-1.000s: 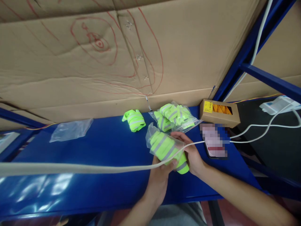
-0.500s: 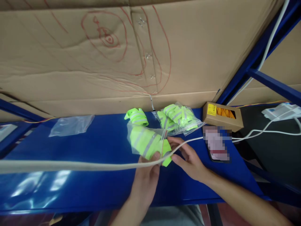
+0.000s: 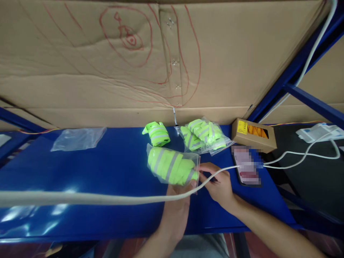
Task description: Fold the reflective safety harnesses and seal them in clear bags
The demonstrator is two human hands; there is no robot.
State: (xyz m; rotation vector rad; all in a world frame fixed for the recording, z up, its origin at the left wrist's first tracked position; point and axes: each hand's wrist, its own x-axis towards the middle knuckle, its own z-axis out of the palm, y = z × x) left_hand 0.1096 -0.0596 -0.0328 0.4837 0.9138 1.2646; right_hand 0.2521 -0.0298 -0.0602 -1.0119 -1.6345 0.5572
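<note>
A clear plastic bag with a folded neon-yellow reflective vest (image 3: 170,166) lies just above the blue table (image 3: 107,172). My left hand (image 3: 176,211) grips the bag's near right corner from below. My right hand (image 3: 219,182) pinches the bag's open edge at its right end. A loose folded vest (image 3: 156,133) lies behind it. A pile of bagged vests (image 3: 202,136) sits further right, near the cardboard wall. A white cable (image 3: 107,199) runs across in front of my hands.
An empty clear bag (image 3: 77,138) lies at the left rear of the table. A brown box with orange contents (image 3: 254,134) stands at the right rear, a phone (image 3: 245,165) beside it on the cable. Large cardboard (image 3: 134,71) backs the table; blue rack beams (image 3: 311,100) stand right.
The bagged vest has swung from upright in both hands to lying flat, fully inside the bag. My right hand has shifted to the bag's open right edge.
</note>
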